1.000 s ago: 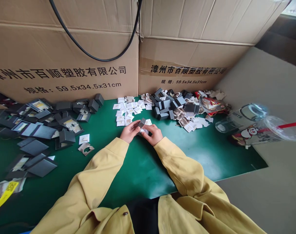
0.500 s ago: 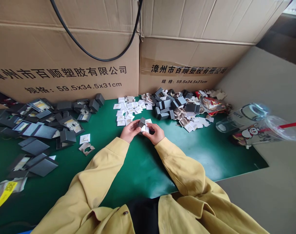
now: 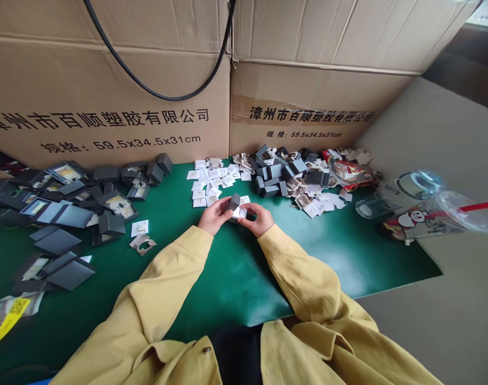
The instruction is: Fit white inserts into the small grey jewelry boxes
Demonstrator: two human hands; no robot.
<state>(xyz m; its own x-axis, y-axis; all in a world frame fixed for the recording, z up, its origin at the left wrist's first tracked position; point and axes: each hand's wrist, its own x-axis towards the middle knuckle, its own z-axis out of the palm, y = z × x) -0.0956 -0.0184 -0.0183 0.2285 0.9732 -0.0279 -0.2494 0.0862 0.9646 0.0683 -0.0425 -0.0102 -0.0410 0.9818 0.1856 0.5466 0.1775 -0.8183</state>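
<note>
A small dark grey box [image 3: 234, 201] is held between my two hands above the green table, its lid raised. White lining or card [image 3: 239, 213] shows inside it. My left hand [image 3: 213, 217] grips the box's left side, thumb toward the front. On the other side, my right hand [image 3: 261, 220] has its thumb and fingers curled at the box's right edge. Its fingertips are partly hidden, so whether they also pinch the white part cannot be told. Just beyond the hands lie several small white cards [image 3: 209, 184], some touching one another.
A heap of dark grey boxes [image 3: 69, 214] covers the left side. More small boxes [image 3: 274, 171] and torn card pieces [image 3: 304, 200] lie back right, beside a red snack bag [image 3: 350, 174]. Plastic cups [image 3: 422, 219] stand far right. Large cartons [image 3: 147, 75] wall the back; a black cable [image 3: 167, 98] hangs in front.
My right hand has shifted slightly to the right, and a little more of the box's white inside shows. My left hand stays almost where it was.
</note>
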